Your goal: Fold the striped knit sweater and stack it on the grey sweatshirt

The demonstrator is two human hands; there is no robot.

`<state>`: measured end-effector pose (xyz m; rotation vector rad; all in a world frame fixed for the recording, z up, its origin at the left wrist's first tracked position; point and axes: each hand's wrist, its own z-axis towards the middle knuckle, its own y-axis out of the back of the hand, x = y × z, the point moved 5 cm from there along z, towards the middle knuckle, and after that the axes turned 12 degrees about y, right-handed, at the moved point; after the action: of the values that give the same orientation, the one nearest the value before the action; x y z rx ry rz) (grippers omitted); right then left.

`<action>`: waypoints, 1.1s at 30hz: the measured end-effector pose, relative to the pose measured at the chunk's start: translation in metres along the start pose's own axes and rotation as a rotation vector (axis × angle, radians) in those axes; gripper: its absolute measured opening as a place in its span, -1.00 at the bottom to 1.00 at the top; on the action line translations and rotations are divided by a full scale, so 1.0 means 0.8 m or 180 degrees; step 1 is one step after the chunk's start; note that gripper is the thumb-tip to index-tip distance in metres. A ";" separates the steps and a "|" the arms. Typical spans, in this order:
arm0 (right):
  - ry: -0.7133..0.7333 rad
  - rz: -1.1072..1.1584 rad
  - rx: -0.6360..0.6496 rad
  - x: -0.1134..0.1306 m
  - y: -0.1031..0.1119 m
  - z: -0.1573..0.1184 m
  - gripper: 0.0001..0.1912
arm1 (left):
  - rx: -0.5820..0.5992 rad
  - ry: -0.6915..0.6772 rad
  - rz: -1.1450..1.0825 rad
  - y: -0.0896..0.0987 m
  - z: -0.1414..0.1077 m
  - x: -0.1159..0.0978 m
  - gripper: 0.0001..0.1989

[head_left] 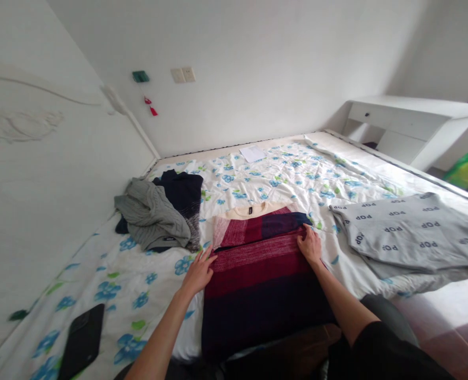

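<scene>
Left hand spread, fingertips at the edge of a maroon-and-navy striped knit sweater; right hand spread, pressing its upper crease; neither pinches. Sweater lies flat, creased across, on a white blue-flowered duvet; neck label unreadable. Right: folded grey garment printed "POP" repeatedly. Left: loose heap of grey-and-navy knitwear.
</scene>
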<state>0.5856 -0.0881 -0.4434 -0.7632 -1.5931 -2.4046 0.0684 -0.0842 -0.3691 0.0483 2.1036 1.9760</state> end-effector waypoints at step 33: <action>0.0004 -0.0234 0.0286 -0.001 -0.001 0.002 -0.09 | -0.0203 0.0309 -0.0253 -0.005 0.051 -0.011 -0.26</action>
<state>0.5861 -0.0863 -0.4439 -0.6988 -1.7446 -2.3633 0.0859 -0.0466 -0.3732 -0.1435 2.0644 2.0349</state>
